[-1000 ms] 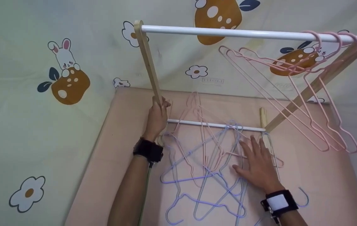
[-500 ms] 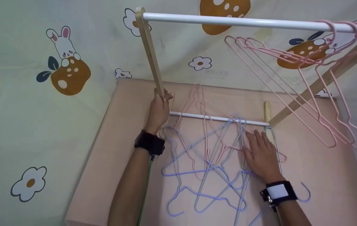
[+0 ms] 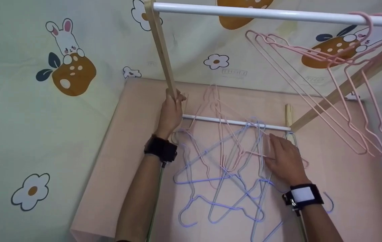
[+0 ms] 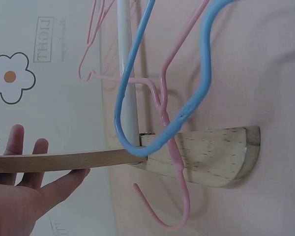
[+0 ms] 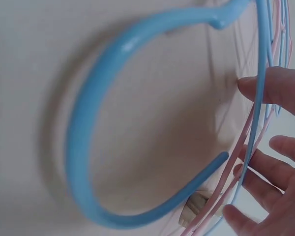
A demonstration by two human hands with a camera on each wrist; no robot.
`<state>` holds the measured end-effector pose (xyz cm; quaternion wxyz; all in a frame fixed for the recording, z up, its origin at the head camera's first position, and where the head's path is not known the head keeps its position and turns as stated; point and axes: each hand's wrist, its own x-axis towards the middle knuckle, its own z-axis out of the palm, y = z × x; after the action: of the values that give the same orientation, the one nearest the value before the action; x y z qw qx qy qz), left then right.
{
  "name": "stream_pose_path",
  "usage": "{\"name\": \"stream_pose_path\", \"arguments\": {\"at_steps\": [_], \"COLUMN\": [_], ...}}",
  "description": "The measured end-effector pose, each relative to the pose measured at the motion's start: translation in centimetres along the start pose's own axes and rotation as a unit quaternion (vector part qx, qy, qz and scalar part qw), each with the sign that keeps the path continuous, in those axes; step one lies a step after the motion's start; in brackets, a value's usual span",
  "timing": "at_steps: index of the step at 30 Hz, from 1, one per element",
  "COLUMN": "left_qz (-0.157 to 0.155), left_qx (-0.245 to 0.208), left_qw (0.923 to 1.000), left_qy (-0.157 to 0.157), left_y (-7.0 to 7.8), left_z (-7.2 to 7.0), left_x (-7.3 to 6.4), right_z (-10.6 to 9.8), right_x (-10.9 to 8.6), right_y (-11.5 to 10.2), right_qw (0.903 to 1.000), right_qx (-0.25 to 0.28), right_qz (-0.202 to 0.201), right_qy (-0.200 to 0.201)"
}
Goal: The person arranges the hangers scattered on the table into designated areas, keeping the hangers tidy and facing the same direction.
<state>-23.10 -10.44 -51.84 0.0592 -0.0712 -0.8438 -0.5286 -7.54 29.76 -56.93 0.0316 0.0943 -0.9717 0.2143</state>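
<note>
My left hand (image 3: 172, 112) grips the left wooden post (image 3: 161, 50) of a clothes rack; in the left wrist view its fingers and thumb lie on either side of the post (image 4: 64, 161). My right hand (image 3: 285, 158) is low over the tangled hangers, thumb apart from bent fingers. Its fingertips are right at the wires of a pink hanger (image 5: 234, 147) in the right wrist view, while a blue hanger (image 5: 81, 142) crosses in front. Several pink and blue hangers (image 3: 207, 201) overlap on the pink surface below the rack.
Pink hangers (image 3: 348, 62) hang from the right end of the rack's white top bar (image 3: 261, 12). A white lower bar (image 3: 211, 119) runs behind the pile. The right wooden post (image 3: 342, 85) slants upward. A patterned sheet (image 3: 103, 43) covers the wall behind.
My right hand has come down and slightly right, its spread fingers bending toward the pink hanger. My left hand keeps its grip on the post. The head view has tilted downward.
</note>
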Motion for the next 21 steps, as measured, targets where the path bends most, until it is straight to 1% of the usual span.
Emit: {"name": "stream_pose_path", "arguments": {"at_steps": [2, 4, 8, 11, 15, 19, 21], "left_qz": [0.001, 0.003, 0.002, 0.001, 0.005, 0.006, 0.004], "left_qx": [-0.002, -0.003, -0.001, 0.003, 0.005, 0.008, 0.009], "left_qw": [1.0, 1.0, 1.0, 1.0, 0.9999, 0.9999, 0.9999], "left_qy": [0.001, 0.002, 0.004, 0.005, 0.007, 0.011, 0.01], "left_y": [0.0, 0.0, 0.0, 0.1, 0.2, 0.1, 0.0], "left_z": [0.0, 0.0, -0.1, -0.1, 0.0, 0.0, 0.0], "left_x": [0.0, 0.1, 0.0, -0.1, 0.0, 0.0, 0.0], "right_z": [-0.1, -0.2, -0.5, -0.7, -1.0, -1.1, -1.1], "right_x": [0.3, 0.5, 1.2, 1.6, 2.0, 2.1, 2.3], "right_y": [0.0, 0.0, -0.1, -0.3, -0.3, -0.3, -0.3], "right_qw": [1.0, 1.0, 0.9991, 0.9977, 0.9983, 0.9991, 0.9991], "right_qx": [0.008, 0.004, -0.029, -0.05, -0.042, -0.021, -0.017], "right_qz": [0.003, -0.001, -0.016, -0.019, -0.001, 0.029, 0.037], "right_qy": [0.0, 0.005, 0.027, 0.041, 0.041, 0.022, 0.016]}}
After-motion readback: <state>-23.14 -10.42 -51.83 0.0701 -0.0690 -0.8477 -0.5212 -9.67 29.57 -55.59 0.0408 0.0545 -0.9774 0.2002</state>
